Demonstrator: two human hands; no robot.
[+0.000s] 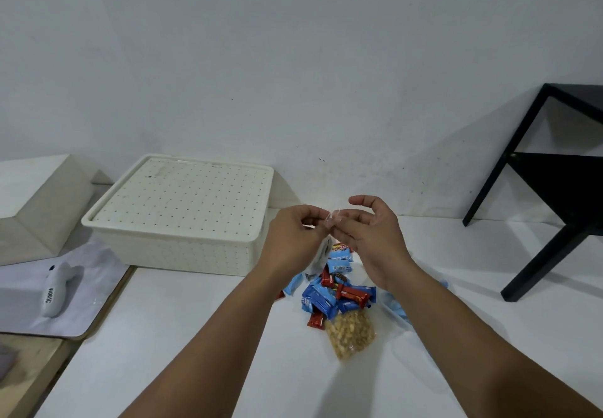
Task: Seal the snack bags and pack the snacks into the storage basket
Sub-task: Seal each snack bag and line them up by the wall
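Hands together, pinching clear bag top above snack pile; uneven pressure risks incomplete seal, spilled contents.

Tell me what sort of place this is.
Probably a plain room set up as a makeshift packing station, not a kitchen: a bare white wall, a white table holding a lidded storage basket and loose snacks, and a black side table.

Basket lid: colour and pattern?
Cream lid, covered in a regular grid of small holes; head view.
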